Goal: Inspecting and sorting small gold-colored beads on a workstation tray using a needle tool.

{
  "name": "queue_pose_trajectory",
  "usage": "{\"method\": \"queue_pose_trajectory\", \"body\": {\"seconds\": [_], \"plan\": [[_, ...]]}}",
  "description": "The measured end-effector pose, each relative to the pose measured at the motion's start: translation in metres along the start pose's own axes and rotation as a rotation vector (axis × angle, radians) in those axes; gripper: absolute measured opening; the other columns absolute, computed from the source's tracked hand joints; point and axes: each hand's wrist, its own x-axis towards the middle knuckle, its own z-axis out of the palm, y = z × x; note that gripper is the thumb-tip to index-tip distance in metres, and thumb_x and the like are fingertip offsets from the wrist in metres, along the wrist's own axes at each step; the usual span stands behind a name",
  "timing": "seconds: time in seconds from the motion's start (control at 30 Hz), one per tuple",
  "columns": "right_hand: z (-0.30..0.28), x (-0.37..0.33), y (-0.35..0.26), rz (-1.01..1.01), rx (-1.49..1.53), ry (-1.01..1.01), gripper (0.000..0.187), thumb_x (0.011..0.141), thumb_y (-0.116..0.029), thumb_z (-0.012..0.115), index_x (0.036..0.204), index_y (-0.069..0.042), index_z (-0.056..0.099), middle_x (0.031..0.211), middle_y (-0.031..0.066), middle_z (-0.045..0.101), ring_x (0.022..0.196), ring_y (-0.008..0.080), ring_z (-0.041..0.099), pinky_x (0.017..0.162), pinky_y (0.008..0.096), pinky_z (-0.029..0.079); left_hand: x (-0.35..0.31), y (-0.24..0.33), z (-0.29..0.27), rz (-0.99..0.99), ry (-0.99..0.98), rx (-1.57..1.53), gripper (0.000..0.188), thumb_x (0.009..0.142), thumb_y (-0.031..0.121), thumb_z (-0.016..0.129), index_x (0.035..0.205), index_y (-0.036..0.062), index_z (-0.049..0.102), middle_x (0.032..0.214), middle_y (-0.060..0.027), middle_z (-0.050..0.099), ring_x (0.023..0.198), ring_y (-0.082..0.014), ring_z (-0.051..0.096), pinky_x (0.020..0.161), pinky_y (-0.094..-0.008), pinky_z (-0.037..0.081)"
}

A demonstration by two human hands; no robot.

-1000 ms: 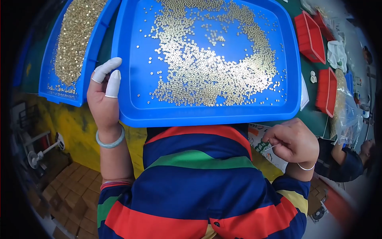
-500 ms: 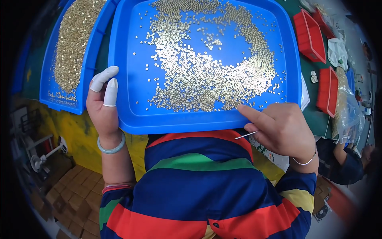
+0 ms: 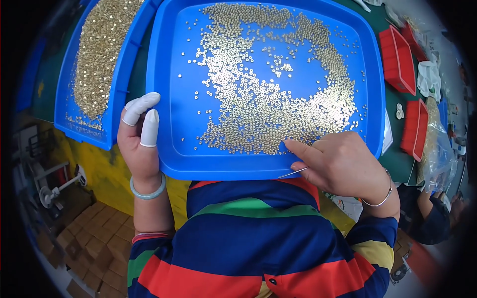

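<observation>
Here, 2 hands (image 3: pixel 141 146) (image 3: pixel 343 164) at tray edges (image 3: pixel 223 174), open left margin (image 3: pixel 176 111)

From here I see L hand (image 3: pixel 139 154) wearing white cots (image 3: pixel 149 131) at L rim of blue tray (image 3: pixel 223 170). R hand (image 3: pixel 343 164) holds thin metal rod (image 3: pixel 292 173) over near rim, index tip at gold beads (image 3: pixel 258 124). 2nd tray (image 3: pixel 119 92) w/ gold bits (image 3: pixel 97 59) sits L; red bins (image 3: pixel 415 130) on green counter (image 3: pixel 396 164) to R.
</observation>
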Motion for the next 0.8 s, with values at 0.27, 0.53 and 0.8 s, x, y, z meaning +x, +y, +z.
{"method": "queue_pose_trajectory", "body": {"seconds": [0.27, 0.53, 0.8], "plan": [[-0.009, 0.001, 0.001, 0.004, 0.042, 0.042, 0.031, 0.075, -0.021, 0.068, 0.1, -0.005, 0.063, 0.057, 0.0046, 0.053, 0.05, 0.0216, 0.054, 0.045, 0.0335, 0.04, 0.005, -0.002, -0.003, 0.027, -0.01, 0.037, 0.023, 0.086, -0.002, 0.051, 0.106, -0.0012, 0.059, 0.106, -0.0078, 0.056, 0.097, -0.0144, 0.053, 0.087, -0.0249, 0.039], [-0.001, -0.025, -0.012, 0.074, 0.003, 0.108, 0.032, 0.068, -0.021, 0.073, 0.095, -0.005, 0.063, 0.056, 0.0034, 0.05, 0.049, 0.0199, 0.051, 0.045, 0.0335, 0.038, 0.002, -0.003, -0.002, 0.002, 0.001, 0.002, 0.022, 0.086, -0.002, 0.052, 0.107, -0.0005, 0.06, 0.104, -0.0059, 0.056, 0.093, -0.012, 0.052, 0.084, -0.0231, 0.04], [-0.021, -0.049, -0.017, 0.021, 0.23, 0.293, 0.028, 0.086, -0.032, 0.059, 0.081, -0.005, 0.062, 0.06, 0.0041, 0.053, 0.052, 0.0207, 0.052, 0.045, 0.0318, 0.039, -0.005, -0.001, -0.011, -0.018, -0.051, 0.004, 0.021, 0.085, -0.003, 0.053, 0.105, 0.0007, 0.061, 0.096, -0.002, 0.055, 0.081, -0.0072, 0.049, 0.075, -0.0198, 0.038]]}}
